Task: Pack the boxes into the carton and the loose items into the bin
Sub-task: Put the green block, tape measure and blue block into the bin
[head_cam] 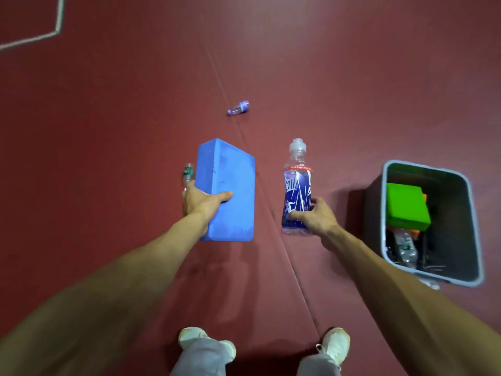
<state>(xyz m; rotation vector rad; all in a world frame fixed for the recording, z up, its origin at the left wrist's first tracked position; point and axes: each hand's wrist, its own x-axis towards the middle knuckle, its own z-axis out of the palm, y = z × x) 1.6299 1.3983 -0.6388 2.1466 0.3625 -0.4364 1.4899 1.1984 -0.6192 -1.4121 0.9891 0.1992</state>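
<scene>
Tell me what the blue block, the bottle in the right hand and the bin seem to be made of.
The blue block looks like dense foam: matte, faintly pitted faces, softly rounded edges. The blue-label bottle seems thin clear plastic, glossy and see-through above its printed wrap. The bin is probably moulded rigid plastic: smooth grey rim, dark plain walls.

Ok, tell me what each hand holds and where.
The left hand grips the blue rectangular foam block at its lower left edge, thumb across its face. The right hand grips the clear plastic blue-labelled bottle around its lower body.
</scene>
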